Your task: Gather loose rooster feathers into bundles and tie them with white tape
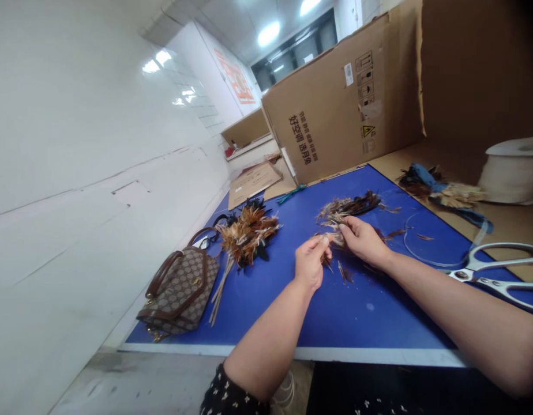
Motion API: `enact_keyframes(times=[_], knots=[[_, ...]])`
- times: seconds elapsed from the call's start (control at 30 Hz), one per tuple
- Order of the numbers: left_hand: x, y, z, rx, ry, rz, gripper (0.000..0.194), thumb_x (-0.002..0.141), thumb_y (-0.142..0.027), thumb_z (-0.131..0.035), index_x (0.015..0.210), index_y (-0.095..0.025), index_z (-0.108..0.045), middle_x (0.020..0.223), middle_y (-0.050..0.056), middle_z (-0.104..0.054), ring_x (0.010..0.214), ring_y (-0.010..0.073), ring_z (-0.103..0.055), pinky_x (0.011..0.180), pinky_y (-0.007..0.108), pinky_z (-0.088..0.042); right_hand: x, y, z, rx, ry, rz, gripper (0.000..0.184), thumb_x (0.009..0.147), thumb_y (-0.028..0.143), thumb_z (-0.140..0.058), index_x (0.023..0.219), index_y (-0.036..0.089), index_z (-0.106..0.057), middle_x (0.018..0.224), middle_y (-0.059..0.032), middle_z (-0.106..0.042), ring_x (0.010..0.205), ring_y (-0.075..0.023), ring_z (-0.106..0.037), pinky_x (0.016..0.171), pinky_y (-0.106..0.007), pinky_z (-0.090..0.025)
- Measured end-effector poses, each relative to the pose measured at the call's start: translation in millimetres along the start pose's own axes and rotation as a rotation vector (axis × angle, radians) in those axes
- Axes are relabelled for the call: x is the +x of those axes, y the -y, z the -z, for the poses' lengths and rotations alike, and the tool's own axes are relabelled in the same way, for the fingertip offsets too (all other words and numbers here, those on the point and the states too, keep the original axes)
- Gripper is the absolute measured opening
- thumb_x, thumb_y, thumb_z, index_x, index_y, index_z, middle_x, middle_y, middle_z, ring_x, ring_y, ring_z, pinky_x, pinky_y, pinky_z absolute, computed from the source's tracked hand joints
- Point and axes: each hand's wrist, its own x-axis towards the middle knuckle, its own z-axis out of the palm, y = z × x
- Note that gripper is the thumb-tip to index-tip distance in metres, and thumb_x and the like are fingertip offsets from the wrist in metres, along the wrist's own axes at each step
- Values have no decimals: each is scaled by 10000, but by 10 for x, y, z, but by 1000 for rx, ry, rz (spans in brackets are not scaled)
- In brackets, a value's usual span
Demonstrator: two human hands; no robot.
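Note:
My left hand (310,262) and my right hand (362,239) meet over the blue table top (344,311), both pinched on a few small brown feathers (330,238). Just beyond the fingers lies a loose pile of dark and tan feathers (346,208). A bundle of feathers on thin sticks (244,236) lies to the left, its stems pointing toward the near edge.
A patterned brown handbag (180,294) sits at the table's left corner. White-handled scissors (495,271) lie at the right beside a loop of clear line (422,253). A spool of white cord (513,170), another feather heap (435,187) and a big cardboard box (340,109) stand behind.

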Motion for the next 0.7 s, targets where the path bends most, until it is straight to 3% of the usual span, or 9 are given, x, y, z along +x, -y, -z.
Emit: enact_keyframes(times=[0.23,0.5,0.7], knots=[[24,12,13,-7,-61,37,379,729,-407,-926,945,-110,-835,783,64,-714,618,84,-552,579,222,-436,6,-7,-7,25,-88,17,254,986,457,-568,886,224,-545,732,-2,-613,638,-160,-507,625,-306,-429],[40,24,7,10,-164,3,422,696,-423,-940,963,-113,-841,1009,133,-791,844,158,-666,749,270,-477,24,-38,-37,87,-110,43,251,956,466,-633,984,219,-606,836,-43,-689,773,-206,-643,760,-341,-529],[14,20,-45,-46,-178,19,446,678,-444,-957,928,-108,-807,874,73,-737,695,106,-608,695,265,-456,23,-64,-70,119,-93,62,284,938,506,-661,976,232,-596,866,-42,-687,800,-214,-655,767,-346,-550]])
